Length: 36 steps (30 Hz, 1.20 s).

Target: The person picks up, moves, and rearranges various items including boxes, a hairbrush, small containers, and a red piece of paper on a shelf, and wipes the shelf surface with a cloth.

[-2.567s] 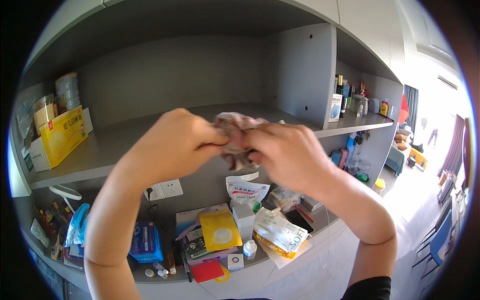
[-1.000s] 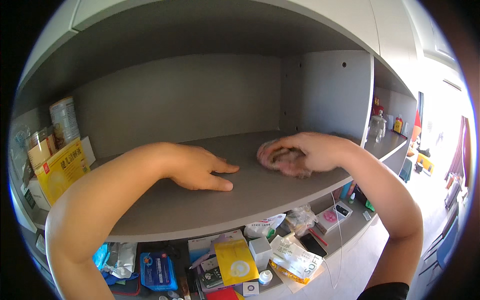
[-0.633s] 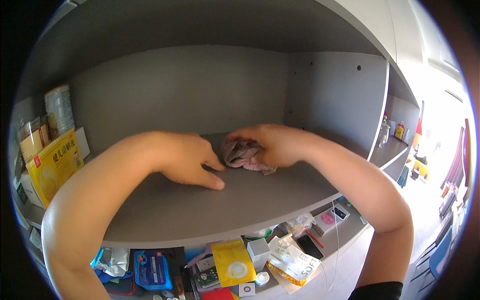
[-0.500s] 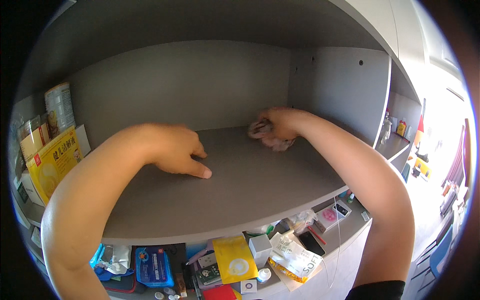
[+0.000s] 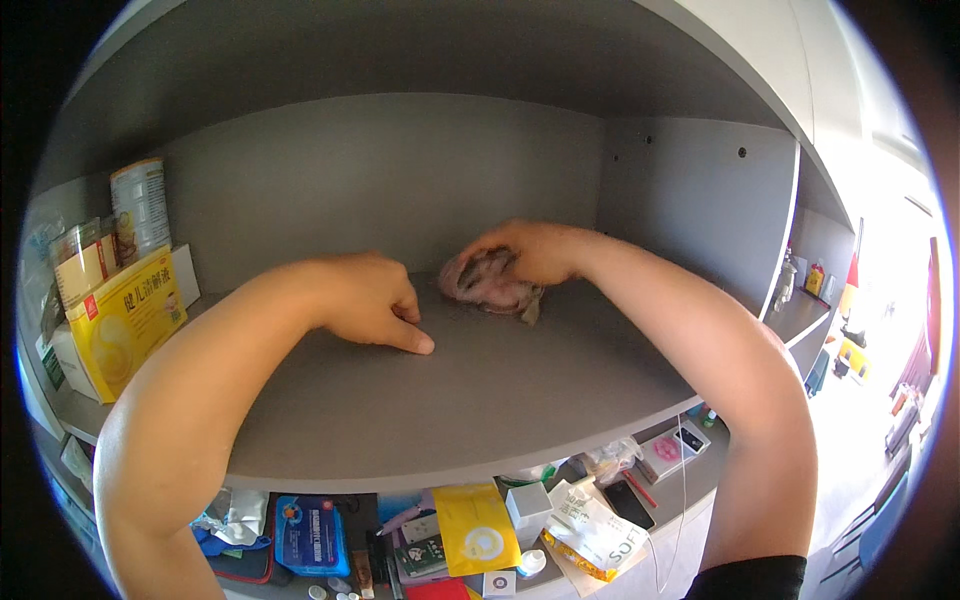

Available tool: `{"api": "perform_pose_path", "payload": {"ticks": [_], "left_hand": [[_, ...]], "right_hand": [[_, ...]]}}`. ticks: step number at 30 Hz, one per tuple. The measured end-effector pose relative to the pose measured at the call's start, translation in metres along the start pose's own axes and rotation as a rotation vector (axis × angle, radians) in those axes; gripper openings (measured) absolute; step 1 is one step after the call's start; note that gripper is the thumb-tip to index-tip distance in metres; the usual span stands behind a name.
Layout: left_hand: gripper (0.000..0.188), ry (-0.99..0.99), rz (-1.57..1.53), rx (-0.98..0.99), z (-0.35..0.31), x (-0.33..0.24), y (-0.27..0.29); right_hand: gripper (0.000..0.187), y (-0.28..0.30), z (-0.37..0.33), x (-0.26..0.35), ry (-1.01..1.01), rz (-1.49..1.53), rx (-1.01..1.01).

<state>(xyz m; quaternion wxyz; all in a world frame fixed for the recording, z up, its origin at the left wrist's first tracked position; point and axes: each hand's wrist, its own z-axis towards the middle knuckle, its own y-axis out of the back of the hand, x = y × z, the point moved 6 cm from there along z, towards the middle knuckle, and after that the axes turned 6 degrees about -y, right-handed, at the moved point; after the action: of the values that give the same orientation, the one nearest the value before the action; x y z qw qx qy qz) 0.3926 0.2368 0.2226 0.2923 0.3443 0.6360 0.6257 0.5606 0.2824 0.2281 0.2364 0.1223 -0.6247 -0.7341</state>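
Note:
My right hand (image 5: 532,252) presses a crumpled pinkish-grey cleaning cloth (image 5: 487,282) onto the grey shelf board (image 5: 400,415), close to the back panel. Its fingers are bent over the cloth and partly hidden by it. Left of it, my left hand (image 5: 372,303) is low over the same board, thumb stretched out to the right and fingers bent downward. I see nothing in the left hand; whether its fingertips touch the board I cannot tell.
At the left end stand a yellow box (image 5: 135,318) and a tall tin (image 5: 140,205). A side panel (image 5: 690,195) closes the right. Below the front edge lie a blue packet (image 5: 305,535), a yellow pouch (image 5: 475,530), a white box (image 5: 528,512) and a dark phone (image 5: 628,504).
My right hand has slid the cloth leftward along the back of the board, toward my left hand. The left hand has barely moved; the whole view has shifted slightly.

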Motion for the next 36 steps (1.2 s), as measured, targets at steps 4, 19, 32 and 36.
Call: {"api": "perform_pose_path", "payload": {"ticks": [4,19,32,36], "left_hand": [[0.060,-0.014,0.063,-0.038,0.007,0.006,-0.005],[0.068,0.530,0.276,-0.160,-0.031,0.093,0.023],[0.079,0.623,0.302,-0.194,-0.039,0.100,0.017],[0.078,0.683,0.374,-0.224,-0.041,0.114,0.026]], "right_hand": [[0.047,0.008,0.004,-0.052,-0.385,-0.365,-0.057],[0.045,0.077,0.038,-0.003,0.052,0.093,-0.816],[0.033,0.048,0.081,0.065,0.296,-0.182,-0.813],[0.033,0.065,0.106,0.085,0.284,-0.412,-0.891]]}}
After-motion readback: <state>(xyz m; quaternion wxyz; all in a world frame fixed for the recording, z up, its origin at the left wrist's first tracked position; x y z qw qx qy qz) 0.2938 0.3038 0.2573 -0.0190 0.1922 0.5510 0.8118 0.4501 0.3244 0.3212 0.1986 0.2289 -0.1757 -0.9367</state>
